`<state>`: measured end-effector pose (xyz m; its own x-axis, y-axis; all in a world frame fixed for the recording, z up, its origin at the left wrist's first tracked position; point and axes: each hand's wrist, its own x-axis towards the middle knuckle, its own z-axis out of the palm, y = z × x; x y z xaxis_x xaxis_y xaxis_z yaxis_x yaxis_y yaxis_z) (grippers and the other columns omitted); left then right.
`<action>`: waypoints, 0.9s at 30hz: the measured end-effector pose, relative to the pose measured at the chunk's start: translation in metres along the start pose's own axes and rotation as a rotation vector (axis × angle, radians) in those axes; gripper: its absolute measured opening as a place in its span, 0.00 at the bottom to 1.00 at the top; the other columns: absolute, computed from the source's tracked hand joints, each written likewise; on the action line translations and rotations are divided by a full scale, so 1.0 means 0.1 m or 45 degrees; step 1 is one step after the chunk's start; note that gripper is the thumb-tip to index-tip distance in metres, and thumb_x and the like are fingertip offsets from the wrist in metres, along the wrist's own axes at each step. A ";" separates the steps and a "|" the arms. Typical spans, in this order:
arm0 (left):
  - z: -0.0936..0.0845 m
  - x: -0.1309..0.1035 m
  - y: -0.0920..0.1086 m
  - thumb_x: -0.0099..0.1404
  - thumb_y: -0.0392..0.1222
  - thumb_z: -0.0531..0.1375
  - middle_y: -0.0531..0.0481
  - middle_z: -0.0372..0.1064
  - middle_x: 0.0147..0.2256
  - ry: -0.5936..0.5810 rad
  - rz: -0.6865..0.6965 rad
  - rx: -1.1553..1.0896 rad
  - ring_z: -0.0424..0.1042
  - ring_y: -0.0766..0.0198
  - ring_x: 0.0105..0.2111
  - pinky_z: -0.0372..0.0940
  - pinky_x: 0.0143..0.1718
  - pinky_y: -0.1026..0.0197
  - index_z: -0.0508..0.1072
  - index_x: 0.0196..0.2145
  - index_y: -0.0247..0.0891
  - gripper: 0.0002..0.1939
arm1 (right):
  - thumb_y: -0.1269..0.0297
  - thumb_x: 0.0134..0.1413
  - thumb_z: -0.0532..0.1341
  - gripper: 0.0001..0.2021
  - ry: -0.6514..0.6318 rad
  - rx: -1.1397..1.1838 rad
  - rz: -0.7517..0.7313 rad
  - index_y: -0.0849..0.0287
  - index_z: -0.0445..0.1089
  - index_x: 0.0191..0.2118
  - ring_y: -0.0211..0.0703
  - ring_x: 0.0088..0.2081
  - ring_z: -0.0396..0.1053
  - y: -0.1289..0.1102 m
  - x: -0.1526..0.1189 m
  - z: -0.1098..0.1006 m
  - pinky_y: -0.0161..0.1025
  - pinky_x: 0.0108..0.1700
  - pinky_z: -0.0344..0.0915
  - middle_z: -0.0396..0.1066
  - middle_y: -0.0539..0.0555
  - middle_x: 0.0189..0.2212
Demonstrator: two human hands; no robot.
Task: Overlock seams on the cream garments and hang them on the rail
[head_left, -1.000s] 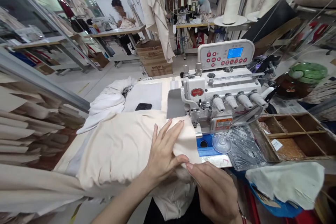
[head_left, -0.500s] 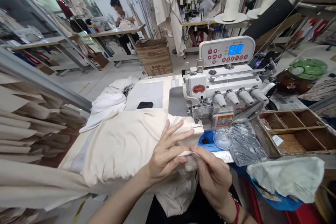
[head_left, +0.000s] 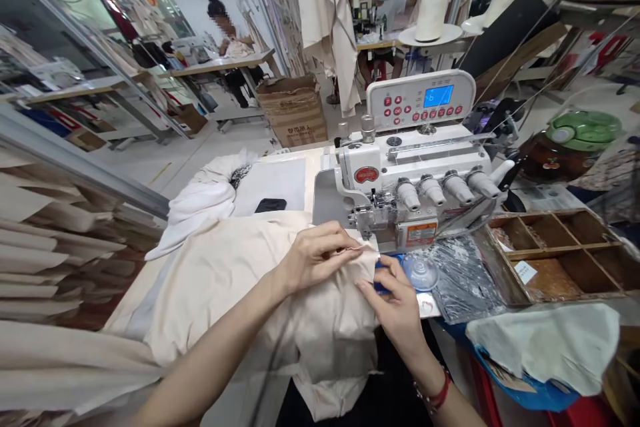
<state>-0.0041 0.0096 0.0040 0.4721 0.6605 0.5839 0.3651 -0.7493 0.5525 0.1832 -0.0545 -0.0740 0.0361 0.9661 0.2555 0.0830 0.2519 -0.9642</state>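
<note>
Head view, from the left: pale hanging fabric (head_left: 37,230) fills the side, then a white cloth bundle (head_left: 197,215) lies heaped on the table, with a flat dark object (head_left: 271,205) near it. Beige cloth (head_left: 225,273) spreads over the front of the table, drapes towards the lap and reaches up to the stitching end of the sewing machine (head_left: 363,167). The left hand (head_left: 307,260), splayed over this cloth a moment ago, has drawn its fingers together and moved up, now pinching a fold of the edge just in front of the stitching end. The right hand (head_left: 400,297) has parted from it, no longer meeting it at the edge nearer the lap; its thumb rests on the cloth and its fingers curl at the right border, though how firmly they grip I cannot tell. So the handling has shifted to the edge beside the machine; whether any of it lies under the needle is hidden. Farther right sit a clear disc (head_left: 421,272) and a divided box (head_left: 550,277)
</note>
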 end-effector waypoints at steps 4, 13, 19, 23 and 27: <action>0.00 -0.07 -0.05 0.72 0.36 0.62 0.48 0.75 0.30 -0.018 -0.043 -0.054 0.75 0.68 0.29 0.70 0.30 0.69 0.83 0.47 0.40 0.11 | 0.61 0.60 0.68 0.07 -0.149 0.161 0.014 0.58 0.79 0.33 0.43 0.37 0.73 0.13 -0.05 0.03 0.27 0.23 0.69 0.71 0.59 0.43; -0.05 -0.11 0.03 0.66 0.40 0.69 0.51 0.78 0.30 0.090 -0.360 -0.095 0.72 0.70 0.26 0.67 0.27 0.70 0.82 0.47 0.40 0.12 | 0.70 0.62 0.62 0.23 -0.292 -0.017 -0.194 0.56 0.52 0.20 0.33 0.22 0.51 -0.18 -0.07 0.06 0.33 0.22 0.49 0.50 0.43 0.21; -0.04 -0.12 0.02 0.62 0.45 0.71 0.48 0.79 0.32 0.135 -0.514 -0.268 0.78 0.66 0.29 0.72 0.31 0.68 0.79 0.38 0.37 0.11 | 0.71 0.63 0.62 0.23 -0.233 -0.038 -0.292 0.56 0.50 0.21 0.32 0.21 0.49 -0.20 -0.08 0.10 0.34 0.22 0.47 0.47 0.43 0.21; -0.03 -0.09 0.05 0.62 0.41 0.70 0.53 0.76 0.28 0.144 -0.523 -0.161 0.73 0.70 0.25 0.66 0.26 0.71 0.78 0.37 0.37 0.08 | 0.69 0.63 0.62 0.24 -0.207 -0.044 -0.234 0.55 0.49 0.21 0.33 0.21 0.47 -0.18 -0.08 0.11 0.35 0.21 0.45 0.47 0.43 0.21; -0.03 -0.06 0.07 0.60 0.45 0.72 0.55 0.75 0.27 0.138 -0.626 -0.144 0.68 0.72 0.22 0.63 0.23 0.71 0.76 0.33 0.38 0.11 | 0.68 0.64 0.62 0.24 -0.247 -0.052 -0.215 0.55 0.51 0.20 0.34 0.21 0.51 -0.19 -0.10 0.10 0.35 0.21 0.48 0.49 0.43 0.20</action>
<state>-0.0067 0.0001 0.0063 0.1785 0.9391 0.2937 0.4308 -0.3430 0.8347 0.1713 -0.0688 -0.0589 -0.1733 0.9041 0.3906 0.1120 0.4121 -0.9042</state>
